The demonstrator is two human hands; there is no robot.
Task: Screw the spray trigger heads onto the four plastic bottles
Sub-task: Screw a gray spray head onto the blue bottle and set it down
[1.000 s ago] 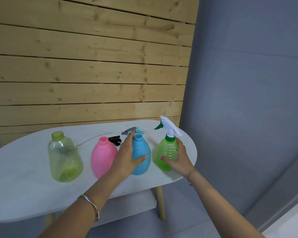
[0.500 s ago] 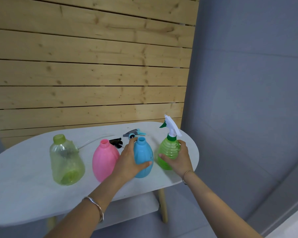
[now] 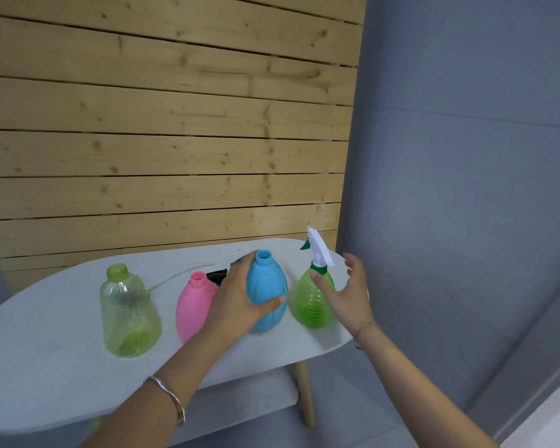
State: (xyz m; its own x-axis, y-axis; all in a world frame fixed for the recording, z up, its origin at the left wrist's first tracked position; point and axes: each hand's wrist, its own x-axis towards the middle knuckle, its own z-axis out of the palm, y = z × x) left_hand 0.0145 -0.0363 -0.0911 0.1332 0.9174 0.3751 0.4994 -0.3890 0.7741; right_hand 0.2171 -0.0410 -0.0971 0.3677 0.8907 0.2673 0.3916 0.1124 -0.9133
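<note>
Four plastic bottles stand in a row on the white oval table (image 3: 46, 367). My left hand (image 3: 240, 299) is wrapped around the blue bottle (image 3: 269, 286), whose neck is bare. The green ribbed bottle (image 3: 311, 302) at the right carries a white spray trigger head (image 3: 319, 250) with a green collar. My right hand (image 3: 349, 292) is beside it, fingers spread, holding nothing. The pink bottle (image 3: 193, 305) and the clear yellow-green bottle (image 3: 126, 315) stand open-necked to the left. A black trigger head (image 3: 215, 275) lies behind the pink bottle, partly hidden by my left hand.
A thin white tube (image 3: 175, 274) lies on the table behind the yellow-green bottle. A wooden plank wall (image 3: 162, 140) backs the table and a grey wall (image 3: 466, 189) stands at the right. The table's right edge is close to the green bottle.
My right hand has let go of the green bottle and opened beside it. My left hand stays on the blue bottle. The view has shifted slightly.
</note>
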